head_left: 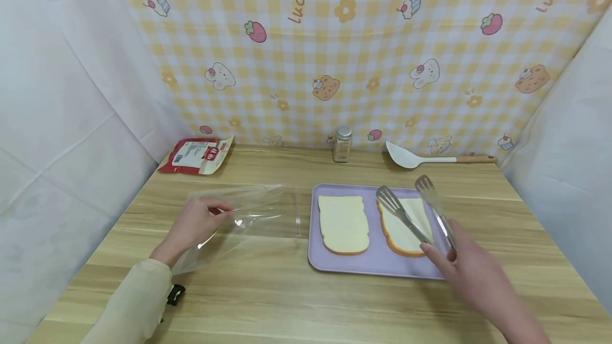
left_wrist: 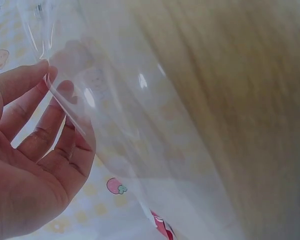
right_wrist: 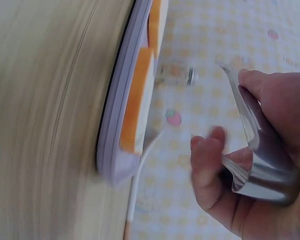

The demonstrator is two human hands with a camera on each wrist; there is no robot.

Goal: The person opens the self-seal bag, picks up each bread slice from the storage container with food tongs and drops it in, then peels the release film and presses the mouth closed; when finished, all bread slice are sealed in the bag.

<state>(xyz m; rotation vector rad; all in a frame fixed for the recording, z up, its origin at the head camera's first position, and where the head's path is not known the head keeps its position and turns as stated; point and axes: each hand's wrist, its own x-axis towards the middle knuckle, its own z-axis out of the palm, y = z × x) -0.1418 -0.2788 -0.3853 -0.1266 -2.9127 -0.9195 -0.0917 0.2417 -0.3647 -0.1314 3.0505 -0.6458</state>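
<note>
Between thumb and fingertips my left hand [head_left: 198, 222] pinches the edge of a clear plastic bag [head_left: 265, 214], which spreads to the right over the table. In the left wrist view the bag [left_wrist: 135, 100] fans out from the pinching fingers. My right hand [head_left: 478, 269] grips metal tongs [head_left: 406, 219] with slotted ends, their arms spread apart. The tongs overlap the right bread slice [head_left: 399, 232] in the head view. Another bread slice [head_left: 344, 224] lies to its left, both on a lilac tray [head_left: 373, 267]. The right wrist view shows the tongs' bent end [right_wrist: 270, 180] in the palm.
A red and cream food packet [head_left: 198, 155] lies at the back left. Against the patterned cloth stand a small glass shaker [head_left: 342, 145] and, to its right, a white spatula with a wooden handle [head_left: 406, 158]. White cloth hangs at both sides.
</note>
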